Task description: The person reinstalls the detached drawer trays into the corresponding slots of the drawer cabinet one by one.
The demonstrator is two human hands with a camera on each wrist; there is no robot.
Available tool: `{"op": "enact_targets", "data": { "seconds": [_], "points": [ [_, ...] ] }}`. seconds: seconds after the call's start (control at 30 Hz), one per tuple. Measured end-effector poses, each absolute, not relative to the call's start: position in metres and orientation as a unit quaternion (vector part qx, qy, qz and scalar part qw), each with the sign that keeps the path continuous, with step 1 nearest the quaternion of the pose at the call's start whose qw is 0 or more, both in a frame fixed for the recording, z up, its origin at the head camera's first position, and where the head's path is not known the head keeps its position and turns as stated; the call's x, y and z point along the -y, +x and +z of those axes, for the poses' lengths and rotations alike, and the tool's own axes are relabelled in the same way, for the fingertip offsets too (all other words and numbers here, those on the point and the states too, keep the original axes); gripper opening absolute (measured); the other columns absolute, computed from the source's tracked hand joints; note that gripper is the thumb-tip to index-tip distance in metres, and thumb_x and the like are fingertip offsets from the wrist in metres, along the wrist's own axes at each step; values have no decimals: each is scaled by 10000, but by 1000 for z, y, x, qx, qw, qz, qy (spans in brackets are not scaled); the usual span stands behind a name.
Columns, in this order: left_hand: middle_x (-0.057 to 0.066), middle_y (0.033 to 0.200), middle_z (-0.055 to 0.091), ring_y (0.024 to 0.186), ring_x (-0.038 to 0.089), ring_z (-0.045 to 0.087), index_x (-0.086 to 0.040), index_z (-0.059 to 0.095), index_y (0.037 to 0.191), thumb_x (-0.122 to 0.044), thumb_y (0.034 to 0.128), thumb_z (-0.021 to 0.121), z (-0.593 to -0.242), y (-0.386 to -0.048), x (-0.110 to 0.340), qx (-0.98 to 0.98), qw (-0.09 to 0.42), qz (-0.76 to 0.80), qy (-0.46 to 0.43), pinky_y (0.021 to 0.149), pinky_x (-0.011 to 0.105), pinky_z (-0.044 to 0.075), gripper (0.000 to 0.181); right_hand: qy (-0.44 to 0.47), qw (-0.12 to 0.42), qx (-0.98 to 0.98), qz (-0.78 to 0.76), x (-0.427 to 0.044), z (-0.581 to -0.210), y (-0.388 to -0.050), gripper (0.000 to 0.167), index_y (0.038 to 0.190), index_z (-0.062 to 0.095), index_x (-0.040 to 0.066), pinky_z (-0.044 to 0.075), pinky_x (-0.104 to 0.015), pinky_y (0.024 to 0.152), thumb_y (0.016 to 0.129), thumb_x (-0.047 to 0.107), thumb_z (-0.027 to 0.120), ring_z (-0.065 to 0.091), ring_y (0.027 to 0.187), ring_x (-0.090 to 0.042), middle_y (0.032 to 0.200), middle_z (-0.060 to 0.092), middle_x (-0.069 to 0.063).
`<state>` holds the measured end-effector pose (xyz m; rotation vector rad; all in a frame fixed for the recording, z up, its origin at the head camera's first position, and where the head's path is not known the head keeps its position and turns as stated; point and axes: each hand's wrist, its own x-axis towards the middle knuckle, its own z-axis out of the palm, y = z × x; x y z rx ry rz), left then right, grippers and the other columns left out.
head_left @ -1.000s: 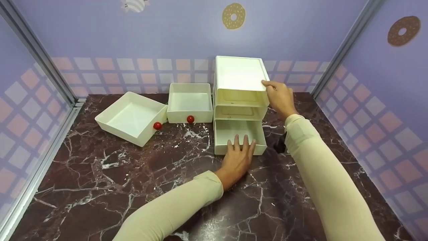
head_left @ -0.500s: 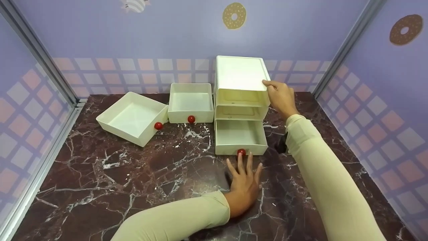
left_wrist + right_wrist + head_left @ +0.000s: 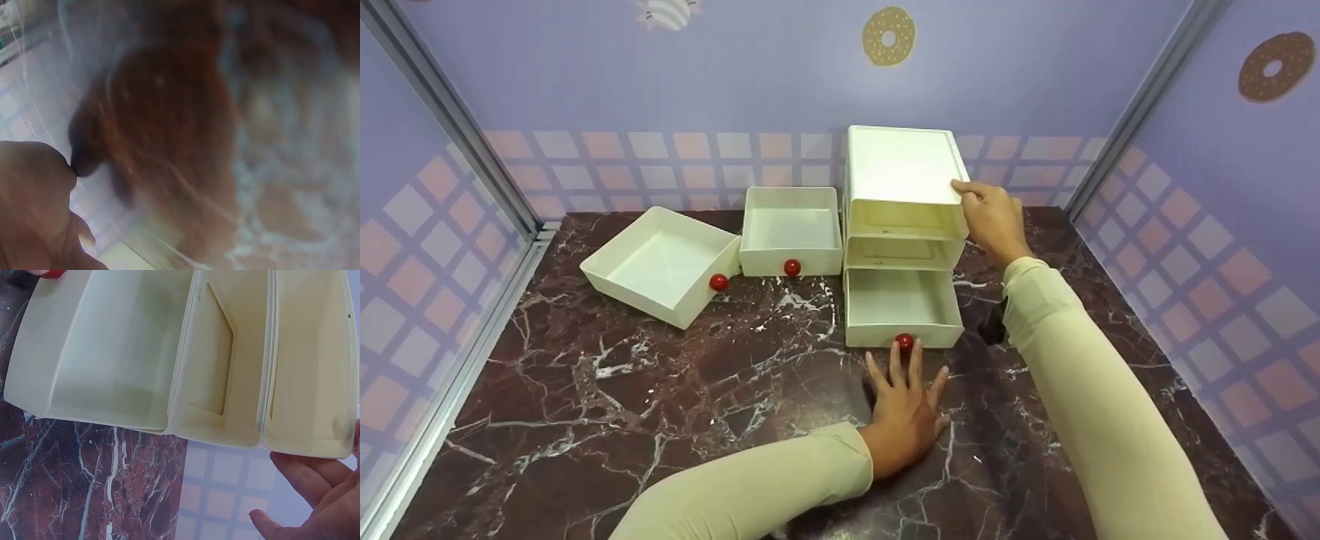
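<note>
A white drawer cabinet stands against the back wall, its upper two compartments without drawers. From the bottom compartment a white drawer sticks out toward me, a red knob on its front. My left hand is low at the table with fingers spread, the middle fingertips at the knob. In the left wrist view part of that hand shows, blurred. My right hand holds the cabinet's upper right edge, one digit on top. The right wrist view shows its fingers against the side wall.
Left of the cabinet, two loose white drawers with red knobs sit on the dark marbled table: a straight drawer beside the cabinet, and an angled drawer farther left, its corner by the first. Purple patterned walls enclose the back and sides.
My left hand has drawn back from over the bottom drawer's front toward me, uncovering the red knob. The right hand stays on the cabinet's edge. The drawers look unmoved.
</note>
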<state>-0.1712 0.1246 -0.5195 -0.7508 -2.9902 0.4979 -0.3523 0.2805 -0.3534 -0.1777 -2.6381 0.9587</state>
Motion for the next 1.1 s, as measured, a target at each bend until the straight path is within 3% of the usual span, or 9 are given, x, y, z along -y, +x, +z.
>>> {"op": "enact_targets", "data": {
  "seconds": [0.07,0.33,0.57,0.8,0.93,1.1],
  "points": [
    [160,1726,20,1551,499,134,-451,96,1628,-789,958,269,-519,-174,-123,957,9,153,-245,1151,778,207,769,-64,164,926,335,-281,-354,-353,434,1330,685,338,444,-385,869,1004,251,413,550,967,-316,1247,723,-86],
    [201,1719,28,1527,541,174,-426,104,1635,-852,909,279,-516,-188,-118,948,14,142,-283,1138,785,217,860,-65,165,925,336,-283,-354,-352,441,1328,686,341,413,-330,745,1000,258,405,531,859,-294,1059,723,-136],
    [205,1718,23,1528,539,176,-424,91,1636,-894,873,259,-514,-196,-117,944,12,153,-292,1150,783,192,912,-60,172,923,338,-283,-355,-351,440,1317,697,326,399,-312,736,994,241,411,551,882,-285,1181,739,-107],
    [211,1717,8,1526,550,160,-410,90,1640,-906,863,242,-512,-200,-117,941,5,161,-298,1163,778,170,934,-65,167,924,338,-283,-356,-352,434,1326,689,333,389,-326,681,997,255,418,465,750,-268,1090,738,-123],
    [214,1716,-10,1529,551,141,-404,82,1642,-914,857,230,-512,-206,-117,941,3,166,-295,1181,765,144,947,-65,165,924,339,-282,-355,-352,432,1320,694,336,404,-318,724,998,253,418,544,859,-275,1253,726,-62],
    [224,1713,2,1523,561,149,-392,92,1644,-912,859,231,-510,-211,-116,940,8,168,-297,1194,750,138,952,-65,164,924,338,-281,-355,-352,434,1323,687,351,399,-323,697,1001,255,412,508,792,-264,1132,734,-113]
  ]
}}
